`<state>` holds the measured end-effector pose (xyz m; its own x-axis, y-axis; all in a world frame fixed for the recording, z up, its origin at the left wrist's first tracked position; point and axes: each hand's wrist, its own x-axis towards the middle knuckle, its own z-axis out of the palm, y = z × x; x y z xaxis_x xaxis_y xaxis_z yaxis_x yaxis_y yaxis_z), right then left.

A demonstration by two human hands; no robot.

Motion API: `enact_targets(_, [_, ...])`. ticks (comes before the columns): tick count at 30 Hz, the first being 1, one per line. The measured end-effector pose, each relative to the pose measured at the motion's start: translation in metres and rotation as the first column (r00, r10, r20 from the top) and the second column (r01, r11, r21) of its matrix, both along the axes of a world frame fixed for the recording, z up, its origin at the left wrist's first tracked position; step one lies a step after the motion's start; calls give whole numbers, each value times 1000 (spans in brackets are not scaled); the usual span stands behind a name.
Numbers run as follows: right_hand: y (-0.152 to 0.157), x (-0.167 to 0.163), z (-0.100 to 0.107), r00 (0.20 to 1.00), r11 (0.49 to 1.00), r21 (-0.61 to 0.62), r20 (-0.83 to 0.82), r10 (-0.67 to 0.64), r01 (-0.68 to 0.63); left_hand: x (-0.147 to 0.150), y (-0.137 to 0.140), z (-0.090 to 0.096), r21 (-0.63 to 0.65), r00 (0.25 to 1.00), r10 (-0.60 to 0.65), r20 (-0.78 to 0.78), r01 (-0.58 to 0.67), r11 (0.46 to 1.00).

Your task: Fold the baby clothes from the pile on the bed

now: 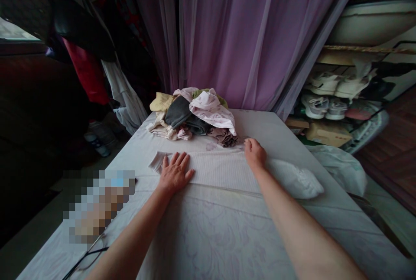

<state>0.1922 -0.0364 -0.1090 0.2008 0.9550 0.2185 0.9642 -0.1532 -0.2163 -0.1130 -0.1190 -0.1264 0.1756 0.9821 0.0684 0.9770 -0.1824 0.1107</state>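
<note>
A white ribbed garment (221,169) lies stretched flat across the table, with a cuff at its left end. My left hand (176,171) rests flat on it near that cuff, fingers spread. At the garment's far edge, toward its right end, my right hand (255,154) is closed with the fingers curled on the cloth; the fingertips are hidden. To the right of my right wrist lies a bunched white cloth (295,178); whether it belongs to the same garment I cannot tell.
Just behind the garment is a heap of clothes (195,115). Eyeglasses (92,252) lie at the table's left edge, beside a blurred-out patch. A purple curtain (224,33) hangs behind. Shoes (325,106) stand on a rack at right, and clothes (84,67) hang at left.
</note>
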Motion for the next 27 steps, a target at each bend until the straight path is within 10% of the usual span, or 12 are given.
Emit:
enact_targets(3, [-26, -4, -11, 935, 919, 179, 16, 354, -351, 0, 0, 0, -3, 1000, -4, 2, 4, 1000])
enact_targets(6, [-44, -9, -23, 774, 772, 64, 88, 627, -632, 1, -1, 1, 6, 1000, -8, -5, 8, 1000])
enact_targets(17, [-39, -12, -27, 849, 862, -197, 172, 500, -468, 0, 0, 2, 2, 999, -1, -51, 1, 1000])
enact_targets(24, [-67, 40, -30, 933, 940, -140, 140, 330, -312, 0, 1, 1, 12, 999, -5, -40, 6, 1000])
enact_targets(27, [-81, 75, -31, 901, 900, -37, 3, 434, -433, -2, 3, -2, 29, 1000, -13, -23, 14, 999])
